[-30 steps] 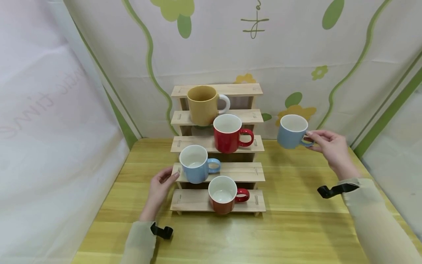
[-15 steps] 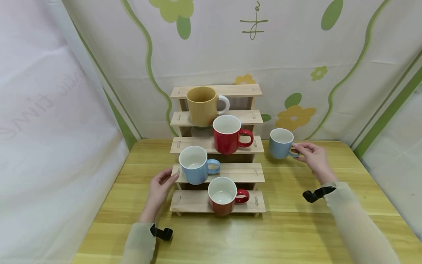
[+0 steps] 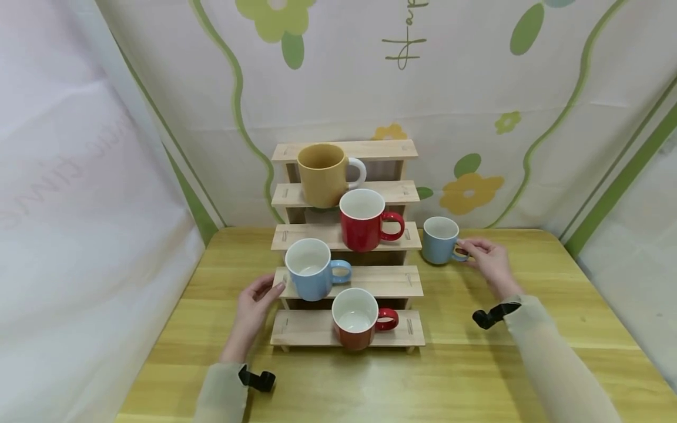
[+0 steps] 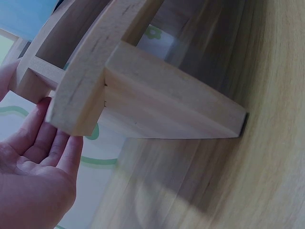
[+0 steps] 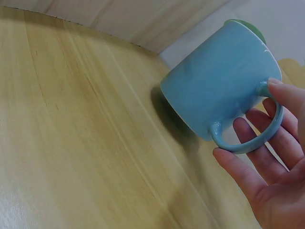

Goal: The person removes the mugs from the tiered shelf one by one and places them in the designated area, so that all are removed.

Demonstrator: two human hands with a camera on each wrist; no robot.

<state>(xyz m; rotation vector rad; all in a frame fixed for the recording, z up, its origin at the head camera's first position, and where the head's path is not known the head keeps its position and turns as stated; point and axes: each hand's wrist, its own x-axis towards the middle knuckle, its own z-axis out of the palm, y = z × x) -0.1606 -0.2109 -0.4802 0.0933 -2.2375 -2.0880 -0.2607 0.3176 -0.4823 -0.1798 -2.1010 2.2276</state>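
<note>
My right hand (image 3: 489, 264) pinches the handle of a blue mug (image 3: 439, 242) with a white inside, to the right of a stepped wooden rack (image 3: 388, 281). In the right wrist view the mug (image 5: 219, 78) is upright relative to the table, its base just at or above the wood; whether it touches I cannot tell. My left hand (image 3: 254, 308) holds the left end of the rack's second step, thumb on top and fingers beneath. In the left wrist view those fingers (image 4: 45, 138) lie against the step's underside.
On the rack stand a yellow mug (image 3: 321, 178) with a white handle, a red mug (image 3: 362, 223), a light blue mug (image 3: 308, 273) and a reddish-brown mug (image 3: 353, 323) with a red handle. A printed curtain (image 3: 338, 88) hangs behind the table (image 3: 449, 358).
My right hand has moved left and down with the blue mug, bringing it from the air to table level beside the rack. The left hand keeps its hold on the rack.
</note>
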